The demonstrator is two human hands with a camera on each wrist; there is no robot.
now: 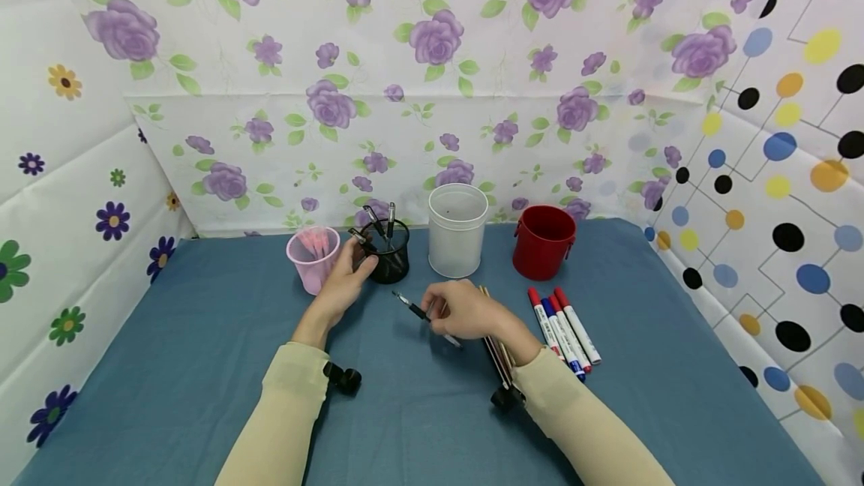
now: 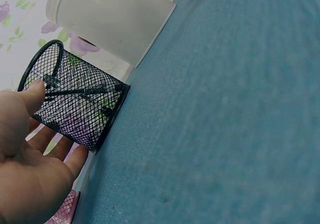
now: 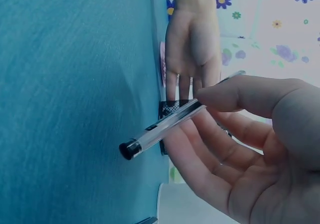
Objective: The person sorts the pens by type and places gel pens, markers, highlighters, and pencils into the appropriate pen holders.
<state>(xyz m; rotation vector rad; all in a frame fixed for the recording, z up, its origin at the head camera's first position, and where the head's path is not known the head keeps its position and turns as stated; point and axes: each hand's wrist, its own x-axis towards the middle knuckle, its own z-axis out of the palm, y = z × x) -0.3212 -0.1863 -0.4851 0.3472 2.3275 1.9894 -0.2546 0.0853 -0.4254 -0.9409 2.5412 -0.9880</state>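
Observation:
My left hand (image 1: 337, 287) holds the black mesh pen holder (image 1: 390, 268) at its left side. In the left wrist view the thumb lies by the rim of the upright mesh holder (image 2: 80, 91) and the other fingers reach along its side. Three dark pens (image 1: 391, 223) stand in it. Just in front and to the right, my right hand (image 1: 466, 309) pinches a clear pen with a black grip (image 1: 415, 309) between thumb and fingers. The right wrist view shows the pen (image 3: 167, 126) slanting across the fingers, its black end cap toward the camera.
Left of the mesh holder stands a pink cup (image 1: 313, 265) with pink things inside. A white bin (image 1: 457, 242) and a red bucket (image 1: 543, 246) stand to the right. Red and blue markers (image 1: 560, 328) lie at the right; thin brown sticks (image 1: 496, 358) lie partly under my right wrist.

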